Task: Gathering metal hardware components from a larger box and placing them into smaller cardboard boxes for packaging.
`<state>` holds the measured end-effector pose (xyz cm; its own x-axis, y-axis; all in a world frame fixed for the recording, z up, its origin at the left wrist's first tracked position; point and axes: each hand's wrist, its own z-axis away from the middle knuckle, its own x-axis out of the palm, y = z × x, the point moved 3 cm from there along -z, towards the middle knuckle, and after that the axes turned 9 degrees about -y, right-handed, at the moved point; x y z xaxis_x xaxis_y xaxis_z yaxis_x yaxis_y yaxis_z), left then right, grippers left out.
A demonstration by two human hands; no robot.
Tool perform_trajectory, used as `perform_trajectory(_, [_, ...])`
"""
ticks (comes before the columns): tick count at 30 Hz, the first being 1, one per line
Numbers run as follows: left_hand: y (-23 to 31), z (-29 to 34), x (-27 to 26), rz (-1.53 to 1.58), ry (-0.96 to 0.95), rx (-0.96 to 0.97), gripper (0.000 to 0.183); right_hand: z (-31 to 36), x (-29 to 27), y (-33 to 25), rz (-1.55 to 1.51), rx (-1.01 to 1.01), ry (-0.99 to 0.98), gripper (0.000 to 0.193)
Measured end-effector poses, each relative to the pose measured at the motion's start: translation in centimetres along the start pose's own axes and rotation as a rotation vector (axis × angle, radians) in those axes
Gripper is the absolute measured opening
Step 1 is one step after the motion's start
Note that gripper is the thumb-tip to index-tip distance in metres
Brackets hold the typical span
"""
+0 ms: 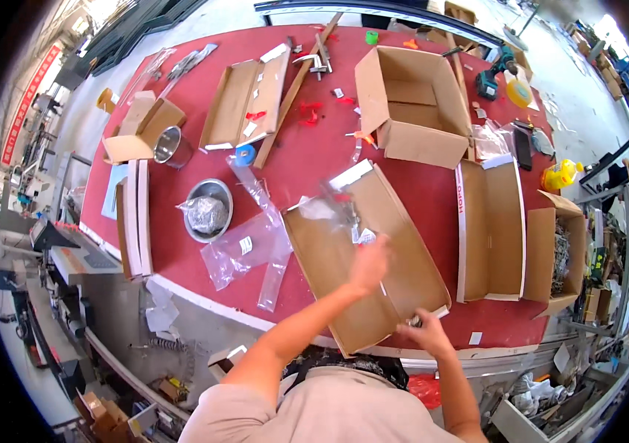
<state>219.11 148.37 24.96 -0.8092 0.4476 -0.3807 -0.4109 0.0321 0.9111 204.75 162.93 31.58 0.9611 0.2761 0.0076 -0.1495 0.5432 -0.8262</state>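
Observation:
In front of me a shallow open cardboard box (329, 284) lies slanted across the near table edge. My left hand (371, 264) is over its middle, its fingers smeared by motion, so their hold cannot be read. Just beyond that hand, small clear plastic bags (351, 214) with white labels show blurred in the box. My right hand (428, 334) is at the near right corner of the box, fingers curled around a small shiny metal piece (415, 321) whose kind is too small to tell.
Left of the box lie clear plastic bags (244, 247) and a steel bowl (209, 210) holding a bagged bundle. A deep cardboard box (421, 140) stands farther back. To the right are a long open carton (493, 236) and a box of metal hardware (541, 251). A wooden strip (292, 96) lies farther off.

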Motion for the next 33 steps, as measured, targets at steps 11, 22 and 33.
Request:
perform_trajectory(11, [-7.0,-0.4,-11.0,-0.638,0.262,-0.27,0.03,-26.7,1.9,-7.7,0.769,-0.334,0.302,0.03])
perform_trajectory(22, [-8.2,1.5,-11.4,-0.621,0.354,-0.17,0.031,-28.6,6.9,-7.7,0.934,-0.176,0.324,0.05])
perform_trajectory(33, [-7.0,-2.3,-13.2,-0.587,0.023,0.051,0.031,-24.4,5.2,-5.4,0.925,0.055,0.278,0.028])
